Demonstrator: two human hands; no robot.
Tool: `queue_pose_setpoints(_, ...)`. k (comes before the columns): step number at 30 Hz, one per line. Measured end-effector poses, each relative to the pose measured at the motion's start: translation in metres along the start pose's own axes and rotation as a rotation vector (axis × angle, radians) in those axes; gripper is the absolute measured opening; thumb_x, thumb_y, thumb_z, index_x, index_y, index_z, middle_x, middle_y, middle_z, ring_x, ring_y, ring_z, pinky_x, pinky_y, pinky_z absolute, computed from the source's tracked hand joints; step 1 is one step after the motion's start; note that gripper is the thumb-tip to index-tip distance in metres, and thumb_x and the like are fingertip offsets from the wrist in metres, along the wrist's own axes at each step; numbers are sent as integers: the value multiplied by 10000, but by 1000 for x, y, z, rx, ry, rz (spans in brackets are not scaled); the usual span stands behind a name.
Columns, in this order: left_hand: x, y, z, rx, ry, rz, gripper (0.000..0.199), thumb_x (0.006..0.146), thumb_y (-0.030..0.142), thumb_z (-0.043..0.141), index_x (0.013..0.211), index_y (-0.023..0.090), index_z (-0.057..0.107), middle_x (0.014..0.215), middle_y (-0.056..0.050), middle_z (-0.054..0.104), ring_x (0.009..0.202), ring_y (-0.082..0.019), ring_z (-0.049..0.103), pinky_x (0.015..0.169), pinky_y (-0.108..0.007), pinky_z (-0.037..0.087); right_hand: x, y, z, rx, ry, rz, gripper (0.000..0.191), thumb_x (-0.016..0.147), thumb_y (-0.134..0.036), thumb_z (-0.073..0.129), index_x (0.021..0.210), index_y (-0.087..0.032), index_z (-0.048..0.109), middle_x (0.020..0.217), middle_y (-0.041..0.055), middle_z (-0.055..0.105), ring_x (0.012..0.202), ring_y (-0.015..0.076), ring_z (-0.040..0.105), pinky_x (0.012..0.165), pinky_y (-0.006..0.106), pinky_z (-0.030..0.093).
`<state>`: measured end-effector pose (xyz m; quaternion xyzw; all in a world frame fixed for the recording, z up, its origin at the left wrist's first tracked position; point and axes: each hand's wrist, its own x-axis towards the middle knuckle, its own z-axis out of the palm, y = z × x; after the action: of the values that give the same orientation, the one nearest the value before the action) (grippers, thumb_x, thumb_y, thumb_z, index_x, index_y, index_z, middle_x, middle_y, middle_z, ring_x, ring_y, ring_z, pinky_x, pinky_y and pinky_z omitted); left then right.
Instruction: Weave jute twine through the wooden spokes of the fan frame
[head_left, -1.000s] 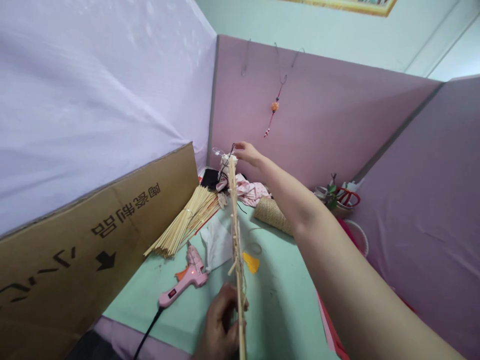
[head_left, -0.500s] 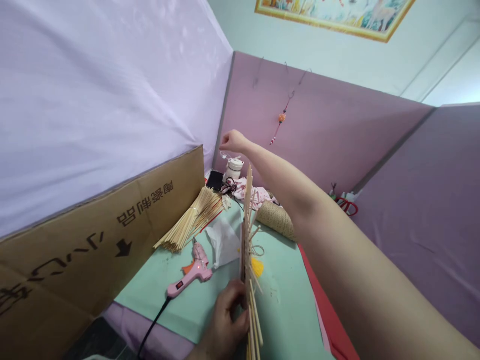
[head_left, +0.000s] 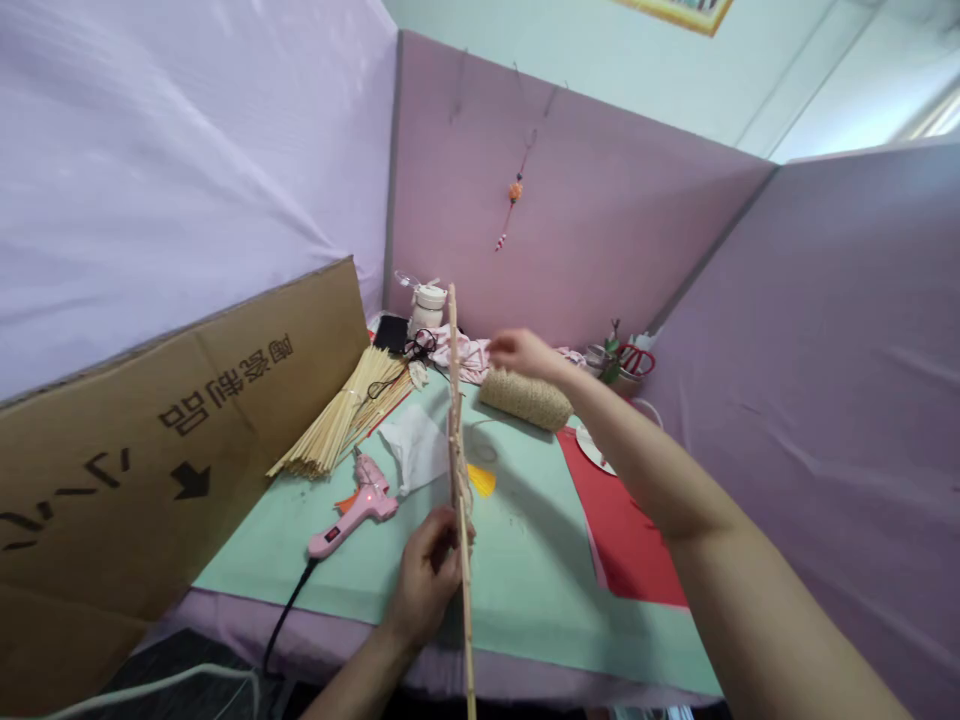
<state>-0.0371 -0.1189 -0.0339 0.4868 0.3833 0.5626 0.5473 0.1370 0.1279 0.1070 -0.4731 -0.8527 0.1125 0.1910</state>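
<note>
A flat piece built of wooden sticks point(head_left: 457, 440) stands edge-on over the table, seen as a narrow upright strip. Low on its left side, my left hand point(head_left: 427, 575) grips it between thumb and fingers. My right hand point(head_left: 521, 355) is raised beyond it, to the right, in front of a roll of twine point(head_left: 525, 398); its fingers are curled together, and whatever they may hold is too small to make out. A yellow tassel point(head_left: 481, 480) lies just right of the stick piece. To the left rests a pink glue gun point(head_left: 352, 515).
Bundled sticks point(head_left: 337, 415) lie beside a cardboard panel point(head_left: 187, 430) at the left. White plastic point(head_left: 414, 445) lies mid-table. Behind are a white jar point(head_left: 427, 308) and pink cloth point(head_left: 469, 355). Red sheets point(head_left: 622, 530) and red-handled scissors point(head_left: 636, 360) are at the right.
My right hand has come down and to the right, from high by the jar to near the twine roll. The stick piece now appears narrower, still in my left hand. The view has shifted.
</note>
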Motion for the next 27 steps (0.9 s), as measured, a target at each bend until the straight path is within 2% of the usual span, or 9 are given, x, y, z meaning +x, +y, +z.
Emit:
queue_pose_setpoints(2,0,-2,0,-1,-11,-23,233,721,390,633,771,166,599,666,15,489,576,-109,429,545,-233,384,-51,15,33,-215,-207,81,176,838,-169,522,884,-172,692,865,46,707,775,166,625,754,271,478)
queue_pose_setpoints(5,1,-8,-1,8,-13,-31,265,738,423,644,785,169,586,683,20,486,558,-96,418,519,-220,367,-88,27,77,-270,-214,145,283,879,-114,452,1051,-183,666,1094,89,686,950,196,632,832,282,469)
queue_pose_setpoints(8,1,-13,-3,32,-25,-7,328,748,487,644,796,169,578,683,23,479,546,-92,410,503,-215,358,-87,30,104,-301,-155,228,328,925,-114,353,1118,-130,618,1193,179,618,1026,243,616,870,349,470)
queue_pose_setpoints(10,1,-16,-4,37,-29,5,349,755,510,639,803,170,572,675,25,470,541,-93,407,496,-216,357,-80,31,112,-302,-116,272,323,924,-103,329,1084,-111,609,1189,211,598,1035,258,610,881,377,467)
queue_pose_setpoints(12,0,-18,-5,31,-25,-2,345,771,507,632,820,172,563,669,27,466,529,-90,406,490,-216,354,-76,34,114,-272,-74,295,276,914,-111,356,1034,-123,604,1169,201,601,1036,253,602,888,370,461)
queue_pose_setpoints(15,-1,-17,-5,10,-26,-28,325,793,488,618,846,174,554,656,36,457,510,-83,397,483,-212,345,-81,44,108,-190,7,331,184,901,-154,408,969,-155,578,1056,143,641,954,227,604,847,334,461)
queue_pose_setpoints(18,-1,-10,-2,21,-21,-26,317,776,479,625,806,169,563,649,36,453,519,-84,390,485,-209,345,-93,57,87,-95,129,404,190,903,-159,340,932,-167,528,865,81,643,787,193,585,742,295,462)
queue_pose_setpoints(22,-1,-1,2,51,3,2,303,758,461,629,771,162,586,657,20,488,548,-96,405,503,-216,351,-107,63,40,11,343,438,170,891,-184,282,865,-199,449,796,37,578,743,166,534,686,257,433)
queue_pose_setpoints(27,-2,1,1,94,20,30,271,757,432,623,776,163,597,637,15,499,557,-108,412,510,-220,345,-115,55,-17,166,578,414,81,885,-277,318,841,-236,372,756,-13,506,684,136,494,645,230,411)
